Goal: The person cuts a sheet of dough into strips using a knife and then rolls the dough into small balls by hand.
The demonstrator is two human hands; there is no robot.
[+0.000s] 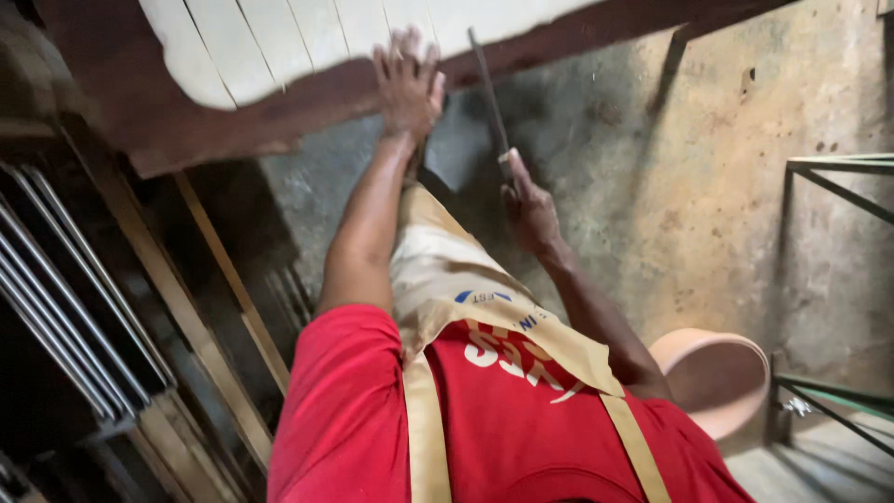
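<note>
Left hand pressed flat, fingers spread, on dark wooden frame edging pale slatted panel above; right hand clenched around handle of hand saw, blade angled up toward frame, beside concrete wall.

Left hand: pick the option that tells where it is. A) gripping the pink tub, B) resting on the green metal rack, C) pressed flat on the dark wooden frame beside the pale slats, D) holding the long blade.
C: the left hand lies open, fingers spread, on the dark wooden frame next to the pale slats, while the right hand grips the long blade.
</note>
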